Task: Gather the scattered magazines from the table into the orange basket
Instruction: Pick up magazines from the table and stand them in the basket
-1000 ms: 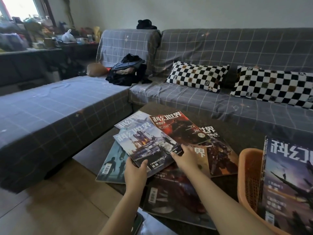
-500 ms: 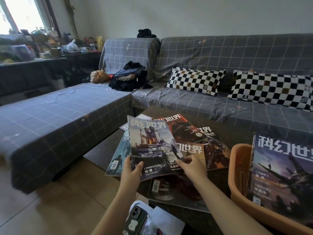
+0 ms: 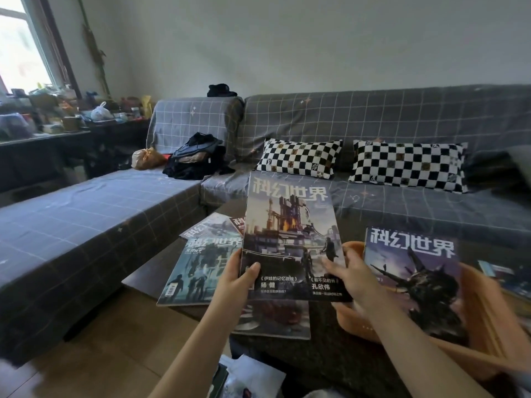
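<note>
Both hands hold one magazine (image 3: 290,234) with a grey industrial tower on its cover, raised upright above the table. My left hand (image 3: 234,278) grips its lower left corner, thumb on the cover. My right hand (image 3: 349,278) holds the lower right edge, fingers on the cover. To the right, the orange basket (image 3: 488,317) has a purple-covered magazine (image 3: 413,277) standing in it. Several magazines lie on the dark table (image 3: 149,278): a teal one (image 3: 198,271), a pale one (image 3: 212,226) behind it, and a dark one (image 3: 275,320) under the lifted one.
A grey checked sofa (image 3: 86,225) wraps round the table's far and left sides, with two checkerboard pillows (image 3: 298,158) and a black bag (image 3: 198,158). White items lie near my lap (image 3: 250,377). A cluttered shelf (image 3: 57,119) stands at the far left.
The tower-cover magazine has come off the pile and risen upright, moving right toward the basket. Both hands rose with it, and the view tilted up.
</note>
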A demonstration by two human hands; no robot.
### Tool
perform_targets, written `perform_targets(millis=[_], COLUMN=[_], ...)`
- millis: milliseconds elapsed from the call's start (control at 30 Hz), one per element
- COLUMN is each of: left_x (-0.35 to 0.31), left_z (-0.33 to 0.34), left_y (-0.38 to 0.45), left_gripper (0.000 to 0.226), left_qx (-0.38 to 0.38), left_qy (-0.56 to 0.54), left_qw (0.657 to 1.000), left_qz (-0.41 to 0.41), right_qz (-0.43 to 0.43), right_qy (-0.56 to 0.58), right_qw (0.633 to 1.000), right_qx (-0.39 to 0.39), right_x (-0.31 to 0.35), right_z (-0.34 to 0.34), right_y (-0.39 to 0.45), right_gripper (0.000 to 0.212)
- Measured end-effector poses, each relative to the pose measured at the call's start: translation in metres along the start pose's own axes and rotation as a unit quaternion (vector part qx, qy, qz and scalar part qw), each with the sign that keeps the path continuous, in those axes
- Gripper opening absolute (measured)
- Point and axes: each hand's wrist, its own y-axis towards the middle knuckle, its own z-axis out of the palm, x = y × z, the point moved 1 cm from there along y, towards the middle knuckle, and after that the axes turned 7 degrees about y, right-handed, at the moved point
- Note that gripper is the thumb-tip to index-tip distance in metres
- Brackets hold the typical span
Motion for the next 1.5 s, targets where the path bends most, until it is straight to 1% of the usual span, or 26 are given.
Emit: perform_targets(millis=[67, 200, 333, 400, 467, 500, 534, 600, 634, 734, 834, 900, 967, 1034, 1134, 1234, 1300, 1367, 1400, 1467, 1501], left_x=[-0.004, -0.006, -0.007, -0.006, -0.004, -0.001, 0.002, 0.004, 0.004, 0.007, 0.01, 0.015, 0.017, 0.019, 0.022, 0.024, 0.024, 0.023, 0.023, 0.022, 0.021], left_z=[0.023, 0.072, 0.126, 0.15, 0.171, 0.18, 0.189, 0.203, 0.209, 0.22, 0.224, 0.226, 0.226, 0.226, 0.227, 0.227, 0.226, 0.225, 0.224, 0.222, 0.222], left_y=[0.0, 0.0, -0.001, -0.001, -0.002, 0.0, 0.003, 0.007, 0.01, 0.017, 0.019, 0.02, 0.021, 0.022, 0.024, 0.025, 0.027, 0.029, 0.031, 0.036, 0.039], left_gripper=[0.041, 0.037, 0.037, 0.041, 0.05, 0.052, 0.05, 0.027, 0.023, 0.037, 0.049, 0.051, 0.047, 0.041, 0.03, 0.021, 0.017, 0.011, 0.012, 0.023, 0.024], left_qx=[0.018, 0.07, 0.124, 0.142, 0.16, 0.165, 0.168, 0.166, 0.169, 0.168, 0.144, 0.139, 0.133, 0.133, 0.138, 0.136, 0.13, 0.123, 0.117, 0.111, 0.11], left_qy=[0.003, -0.012, 0.012, 0.045, 0.081, 0.111, 0.149, 0.224, 0.251, 0.299, 0.337, 0.356, 0.372, 0.378, 0.397, 0.412, 0.406, 0.389, 0.379, 0.37, 0.37], left_qw=[1.0, 0.997, 0.992, 0.989, 0.983, 0.98, 0.974, 0.96, 0.953, 0.939, 0.931, 0.924, 0.918, 0.916, 0.907, 0.901, 0.904, 0.912, 0.916, 0.919, 0.918], left_qz=[0.008, 0.004, -0.013, -0.025, -0.033, -0.029, -0.025, -0.022, -0.02, -0.014, -0.001, 0.002, 0.0, -0.007, -0.01, -0.013, -0.02, -0.043, -0.057, -0.08, -0.089], right_qz=[-0.026, -0.053, -0.057, -0.079, -0.109, -0.108, -0.1, -0.074, -0.06, -0.035, -0.022, -0.035, -0.051, -0.044, -0.003, 0.052, 0.069, 0.084, 0.093, 0.117, 0.125], right_qy=[-0.021, -0.058, -0.07, -0.093, -0.16, -0.183, -0.2, -0.215, -0.217, -0.27, -0.362, -0.396, -0.423, -0.436, -0.438, -0.442, -0.437, -0.422, -0.408, -0.366, -0.349], right_qw=[0.999, 0.993, 0.986, 0.978, 0.959, 0.951, 0.946, 0.939, 0.938, 0.918, 0.877, 0.863, 0.858, 0.856, 0.861, 0.859, 0.861, 0.867, 0.871, 0.884, 0.888], right_qx=[-0.028, -0.091, -0.141, -0.168, -0.209, -0.223, -0.236, -0.257, -0.265, -0.29, -0.315, -0.311, -0.286, -0.275, -0.259, -0.253, -0.252, -0.252, -0.256, -0.267, -0.272], right_x=[0.011, 0.028, 0.039, 0.04, 0.04, 0.038, 0.035, 0.03, 0.028, 0.024, 0.022, 0.02, 0.018, 0.017, 0.015, 0.013, 0.014, 0.015, 0.016, 0.019, 0.019], right_z=[-0.021, -0.066, -0.113, -0.134, -0.153, -0.161, -0.169, -0.179, -0.183, -0.189, -0.188, -0.187, -0.186, -0.186, -0.189, -0.192, -0.193, -0.195, -0.196, -0.198, -0.199], right_y=[-0.012, -0.033, -0.053, -0.063, -0.07, -0.071, -0.071, -0.068, -0.065, -0.056, -0.052, -0.051, -0.048, -0.047, -0.044, -0.039, -0.038, -0.036, -0.036, -0.034, -0.032], right_gripper=[0.027, 0.029, 0.031, 0.032, 0.033, 0.035, 0.035, 0.028, 0.026, 0.028, 0.022, 0.018, 0.026, 0.032, 0.023, 0.018, 0.007, 0.012, 0.015, 0.009, 0.015])
